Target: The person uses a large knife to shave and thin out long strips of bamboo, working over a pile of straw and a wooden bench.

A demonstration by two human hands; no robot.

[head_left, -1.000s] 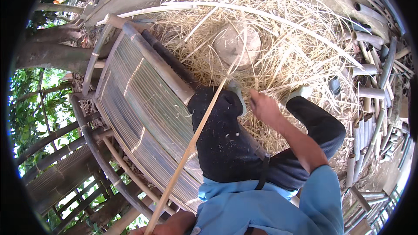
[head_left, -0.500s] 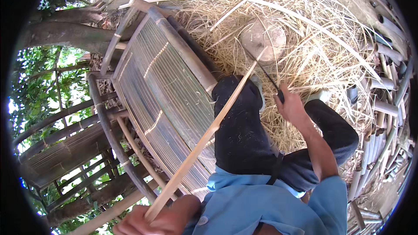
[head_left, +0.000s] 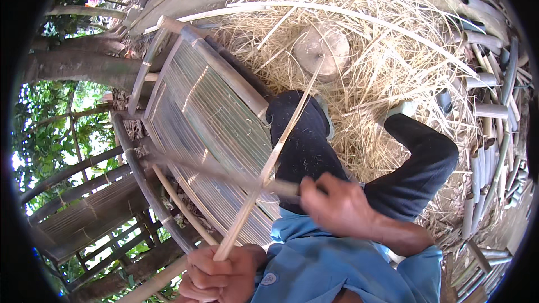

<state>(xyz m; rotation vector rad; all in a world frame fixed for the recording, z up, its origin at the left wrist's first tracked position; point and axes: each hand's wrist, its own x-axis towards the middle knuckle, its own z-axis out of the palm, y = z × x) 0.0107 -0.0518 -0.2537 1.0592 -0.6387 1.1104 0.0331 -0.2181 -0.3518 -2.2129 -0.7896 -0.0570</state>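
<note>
My left hand is closed around the near end of a long, pale bamboo strip. The strip slants away to the right over my leg, and its far tip reaches a round wooden block. In my right hand is a long knife, its handle partly hidden by my fingers. The blade is smeared by motion and points left, crossing the strip a short way above my left hand. Whether blade and strip touch, I cannot tell.
Pale shavings cover the ground around the block, with long split strips lying over them. A slatted bamboo bench stands close on my left. Cut bamboo pieces are piled along the right side.
My right hand has drawn the knife back from the block toward my body, swinging its blade to the left across the strip. My left hand appears slightly farther right, still gripping the strip.
</note>
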